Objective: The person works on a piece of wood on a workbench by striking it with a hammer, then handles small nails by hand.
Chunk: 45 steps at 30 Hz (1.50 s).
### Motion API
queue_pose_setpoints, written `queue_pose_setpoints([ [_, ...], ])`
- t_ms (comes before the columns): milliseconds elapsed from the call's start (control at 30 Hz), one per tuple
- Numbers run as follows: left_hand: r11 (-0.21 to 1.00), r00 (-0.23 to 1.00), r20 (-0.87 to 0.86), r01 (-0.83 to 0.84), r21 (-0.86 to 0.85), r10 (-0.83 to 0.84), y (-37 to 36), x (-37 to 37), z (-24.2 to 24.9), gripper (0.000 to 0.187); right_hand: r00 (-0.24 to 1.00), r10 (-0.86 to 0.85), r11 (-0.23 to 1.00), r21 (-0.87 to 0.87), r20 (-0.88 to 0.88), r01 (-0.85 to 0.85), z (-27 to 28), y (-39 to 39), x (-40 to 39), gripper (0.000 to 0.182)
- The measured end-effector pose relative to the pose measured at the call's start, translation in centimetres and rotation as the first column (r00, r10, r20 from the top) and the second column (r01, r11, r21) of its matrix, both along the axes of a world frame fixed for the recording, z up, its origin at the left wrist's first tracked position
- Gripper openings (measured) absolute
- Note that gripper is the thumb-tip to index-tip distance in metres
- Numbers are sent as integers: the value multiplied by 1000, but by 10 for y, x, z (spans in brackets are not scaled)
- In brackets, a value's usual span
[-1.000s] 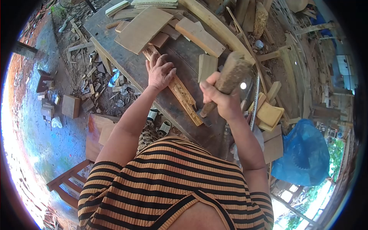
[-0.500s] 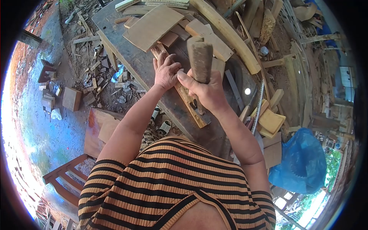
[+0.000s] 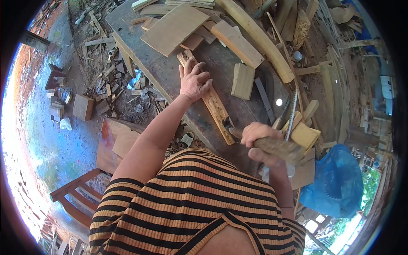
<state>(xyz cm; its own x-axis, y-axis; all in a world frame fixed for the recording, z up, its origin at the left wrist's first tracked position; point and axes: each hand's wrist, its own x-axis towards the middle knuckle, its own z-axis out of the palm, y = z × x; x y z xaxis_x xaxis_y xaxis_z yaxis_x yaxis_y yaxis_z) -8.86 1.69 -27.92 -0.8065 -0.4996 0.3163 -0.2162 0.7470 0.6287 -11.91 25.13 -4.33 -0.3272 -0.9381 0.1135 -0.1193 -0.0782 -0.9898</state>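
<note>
I see the left hand (image 3: 194, 81) pressing flat, fingers spread, on the long carved pale wooden strip (image 3: 211, 103) lying on the dark rough table (image 3: 170, 74); right hand (image 3: 260, 142), fingers clamped, grips a rough cylindrical wooden mallet (image 3: 278, 148) beside the strip's near end.

Pale tan carved wooden strip (image 3: 212, 100) with a notched pattern along its length, lying on the dark grey-brown weathered workbench (image 3: 170, 76). Brown rough-grained wooden mallet (image 3: 278, 148). Orange-and-black striped knit top (image 3: 191, 204). Bright blue plastic bag (image 3: 335, 180). Light honey-coloured flat board (image 3: 174, 27).

carved strip (image 3: 212, 100) partly under left hand (image 3: 194, 80)
</note>
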Motion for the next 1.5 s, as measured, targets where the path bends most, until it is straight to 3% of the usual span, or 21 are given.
queue_pose_setpoints([
  [33, 1000, 1000, -6, -8, -4, 8, 0, 2, 0, 20, 1000, 9, 1000, 1, -3, -9, -1, -1, 5, 29],
  [133, 998, 998, -50, 33, 50, -31, -2, 3, 5, 20, 971, -237, 969, -82, -32, 234, -25, -13, 12, 27],
  [200, 999, 1000, 8, -14, 36, 14, 0, 8, 12, 24, 934, -349, 937, 7, -78, 350, -31, -34, 13, 24],
  [267, 999, 1000, -22, 8, 37, -7, -1, 10, 2, 27, 916, -386, 922, 38, 105, 384, -26, -62, 19, 20],
  [333, 998, 1000, -5, 24, 65, -24, -5, 14, 5, 26, 925, -328, 943, 17, 191, 331, -30, -63, 10, 11],
  [400, 994, 999, -40, 40, 106, -36, -6, 16, 8, 24, 948, -222, 961, -115, 229, 253, -33, -36, 7, 17],
  [433, 993, 999, -29, 24, 114, -21, -3, 16, 6, 24, 998, -13, 961, -275, 61, 29, -51, 2, -14, 26],
  [467, 996, 999, -23, 38, 86, -36, -1, 13, 4, 23, 990, 101, 962, -244, -96, -121, -37, 12, -19, 36],
  [600, 998, 997, -60, 44, 54, -41, 7, 12, 4, 23, 962, 81, 996, -20, -262, -89, -5, 6, 26, 36],
  [667, 1000, 999, -45, 20, 15, -19, 6, 14, 3, 24, 976, -154, 988, -48, -155, 148, -13, 5, 28, 39],
  [767, 998, 1000, -26, 15, -60, -17, 6, 11, 2, 23, 954, -264, 961, -129, -145, 246, -27, -25, 25, 17],
  [833, 999, 1000, 2, 12, -35, -12, 7, 8, 5, 22, 940, -298, 953, 0, -167, 302, -29, -52, 24, 16],
  [867, 999, 1000, -6, 14, -37, -14, 9, 6, 4, 21, 960, -278, 945, 183, 23, 269, -20, -63, 20, 17],
  [967, 999, 1000, -9, 19, -40, -20, 10, 2, -3, 23, 958, -285, 948, 153, 15, 279, -13, -65, 8, 17],
  [1000, 999, 999, -1, 33, -27, -34, 10, 2, -2, 21, 953, -302, 939, 171, 2, 297, -22, -39, 3, 17],
  [1067, 998, 999, 9, 52, -46, -51, 16, -2, 2, 21, 991, -120, 968, -215, 60, 131, -36, 25, -3, 21],
  [1100, 996, 999, 23, 46, -70, -44, 16, -4, 3, 20, 988, -152, 962, -234, -22, 143, -28, 39, 2, 24],
  [1167, 999, 1000, -11, 24, -21, -24, 16, -7, 3, 19, 974, -203, 953, -249, -97, 174, -19, 73, 14, 28],
  [1233, 999, 1000, 7, 28, -32, -28, 16, -5, 2, 18, 801, -537, 793, -164, 267, 586, -31, 109, 12, 36],
  [1333, 999, 999, 21, 26, -36, -26, 17, -6, 3, 19, 696, -547, 730, -143, 465, 669, -44, 126, -2, 40],
  [1500, 998, 999, 23, 35, -57, -34, 16, -7, 1, 22, 726, -561, 742, -147, 399, 654, -35, 120, -9, 41],
])
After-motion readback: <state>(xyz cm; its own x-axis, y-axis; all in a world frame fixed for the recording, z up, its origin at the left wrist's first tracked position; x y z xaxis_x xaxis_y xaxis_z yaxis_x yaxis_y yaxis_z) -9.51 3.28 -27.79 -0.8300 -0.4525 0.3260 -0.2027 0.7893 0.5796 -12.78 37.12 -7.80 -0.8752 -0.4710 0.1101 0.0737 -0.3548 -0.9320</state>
